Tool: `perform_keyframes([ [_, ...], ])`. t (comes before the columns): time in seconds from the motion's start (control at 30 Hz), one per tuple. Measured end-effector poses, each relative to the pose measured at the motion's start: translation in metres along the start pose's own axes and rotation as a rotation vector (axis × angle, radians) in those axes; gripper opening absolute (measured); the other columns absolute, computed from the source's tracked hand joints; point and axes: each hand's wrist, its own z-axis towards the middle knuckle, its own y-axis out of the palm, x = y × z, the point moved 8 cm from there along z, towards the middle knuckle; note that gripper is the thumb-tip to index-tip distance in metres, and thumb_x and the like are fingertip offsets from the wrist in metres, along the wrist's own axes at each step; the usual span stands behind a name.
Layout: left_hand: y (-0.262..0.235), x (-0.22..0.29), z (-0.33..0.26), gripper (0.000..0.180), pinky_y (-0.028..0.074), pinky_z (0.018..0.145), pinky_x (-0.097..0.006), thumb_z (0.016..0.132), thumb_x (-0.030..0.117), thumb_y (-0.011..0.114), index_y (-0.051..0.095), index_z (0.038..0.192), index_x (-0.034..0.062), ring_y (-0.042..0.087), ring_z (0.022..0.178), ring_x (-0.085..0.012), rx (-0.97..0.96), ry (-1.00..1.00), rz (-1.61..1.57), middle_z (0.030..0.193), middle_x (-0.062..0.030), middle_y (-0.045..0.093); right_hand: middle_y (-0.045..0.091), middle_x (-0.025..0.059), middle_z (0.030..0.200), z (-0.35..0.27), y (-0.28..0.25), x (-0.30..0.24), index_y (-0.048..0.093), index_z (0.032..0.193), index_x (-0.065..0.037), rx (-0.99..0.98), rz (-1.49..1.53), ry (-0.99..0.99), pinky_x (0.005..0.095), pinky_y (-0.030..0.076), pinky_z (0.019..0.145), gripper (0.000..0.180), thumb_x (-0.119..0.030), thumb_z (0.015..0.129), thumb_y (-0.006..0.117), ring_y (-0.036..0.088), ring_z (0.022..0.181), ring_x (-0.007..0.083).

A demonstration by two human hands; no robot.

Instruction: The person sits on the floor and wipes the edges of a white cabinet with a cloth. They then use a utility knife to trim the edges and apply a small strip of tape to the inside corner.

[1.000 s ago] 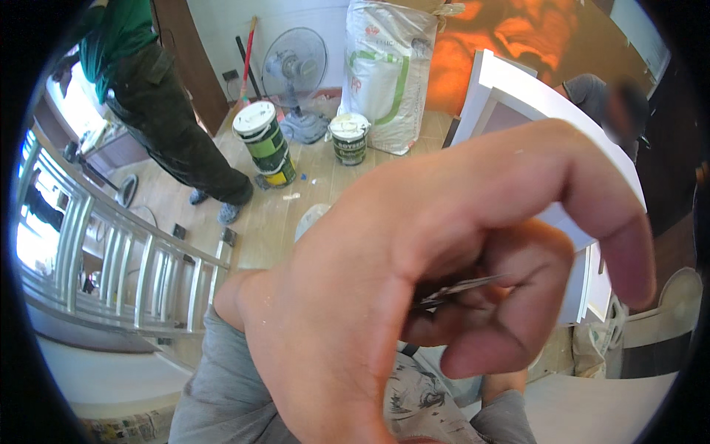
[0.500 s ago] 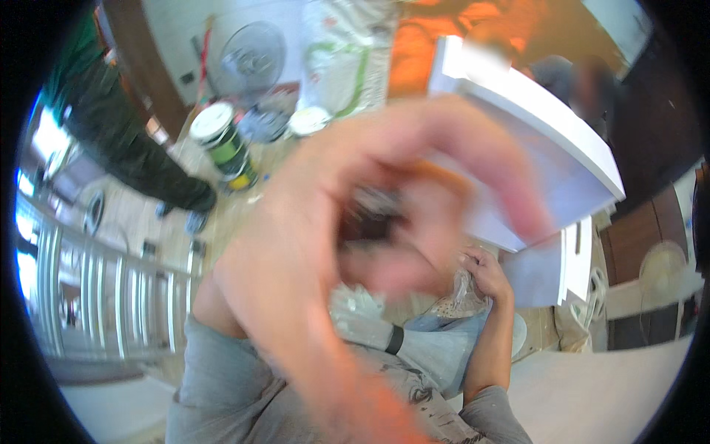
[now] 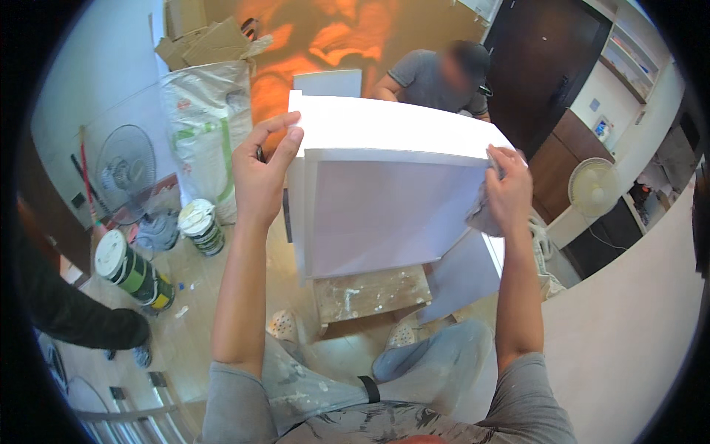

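The white box (image 3: 392, 214) is straight ahead, above a paint-spotted wooden stool (image 3: 370, 293) — whether it rests on it, I can't tell. The left hand (image 3: 259, 166) pinches its upper left corner between thumb and index finger. At the right edge, the right hand (image 3: 510, 189) has its fingers curled around a grey cloth (image 3: 482, 213) — a co-worker (image 3: 433, 78) is beyond the box.

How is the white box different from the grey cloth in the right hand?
The white box is bright and pale; the grey cloth is darker. The white box is much bigger than the grey cloth. The white box has long, neat edges, while the grey cloth looks crumpled. Both are being touched: left hand on the box, right hand holding the cloth.
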Motion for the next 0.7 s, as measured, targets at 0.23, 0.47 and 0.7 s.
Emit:
perform_keyframes([
  [0.23,0.003,-0.003,-0.001,0.026,0.044,0.107,-0.036,0.103,0.019,0.059,0.076,0.101,-0.0014,0.063,0.116,-0.0217,0.089,0.319,-0.074,0.121,-0.0127,0.073,0.066,0.0224,0.143,-0.037,0.066,-0.163,0.065,0.142,-0.002,0.002,0.239,-0.272,0.0444,0.058,0.1,0.058,-0.002,0.084,0.063,0.07,0.121,0.0379],
  [0.47,-0.001,-0.006,0.001,0.015,0.046,0.106,-0.035,0.102,0.01,0.06,0.072,0.1,-0.0004,0.065,0.115,-0.0211,0.099,0.355,-0.131,0.122,-0.0142,0.073,0.064,0.0149,0.146,-0.043,0.087,-0.25,0.062,0.148,-0.01,-0.132,0.536,-0.276,0.0431,0.062,0.086,0.069,0.004,0.081,0.064,0.074,0.112,0.0338],
  [0.7,-0.003,-0.004,-0.003,0.022,0.043,0.11,-0.038,0.105,0.018,0.058,0.071,0.103,-0.0004,0.062,0.121,-0.0225,0.085,0.378,-0.103,0.124,-0.015,0.071,0.067,0.0135,0.145,-0.03,0.044,-0.072,0.072,0.136,-0.013,0.107,0.096,-0.105,0.043,0.06,0.099,0.053,-0.001,0.086,0.062,0.071,0.121,0.0336],
])
